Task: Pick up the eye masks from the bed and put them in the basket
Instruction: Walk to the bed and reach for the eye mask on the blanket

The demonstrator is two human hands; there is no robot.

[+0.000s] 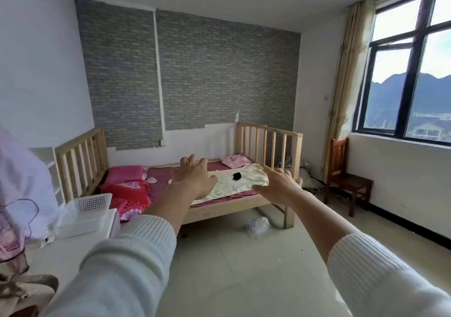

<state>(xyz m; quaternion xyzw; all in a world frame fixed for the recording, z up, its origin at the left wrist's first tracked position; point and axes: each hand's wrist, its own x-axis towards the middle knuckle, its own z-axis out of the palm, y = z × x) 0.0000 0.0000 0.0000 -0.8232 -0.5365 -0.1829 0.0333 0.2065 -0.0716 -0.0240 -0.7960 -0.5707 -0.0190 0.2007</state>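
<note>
Both white ribbed knit sleeves [127,268] fill the near edge of view, arms stretched out toward the far wall. Fingers [186,161] of the left hand [192,178] are spread, palm down, holding nothing. Right hand [278,187] likewise: fingers [288,174] splayed, palm down, empty. Neither hand touches anything; both hang in the air in front of the bed.

Between the two hands in view, a small black crumpled eye mask [236,176] lies on a pale yellow cloth [234,185] spread over the right half of the low wooden bed with slatted ends [244,205]. Only one mask is clearly visible; a pale item [152,181] by the pillows on the maroon sheet is too small to identify.

Left end of the bed: pink pillow [125,174] and red patterned bedding [127,194]. Far right corner of the mattress: folded pink garment [235,161].

White perforated plastic basket [85,209] sits on a white table [61,255] at near left, well apart from the mask, just beside the bed's left end. Nothing can be made out inside it.

Floor: crumpled clear plastic bag [257,226] near the bed's right leg. Dark wooden chair [346,180] stands at right under the black-framed window [410,72]. Grey brick-pattern wallpaper [195,72] covers the far wall.
</note>
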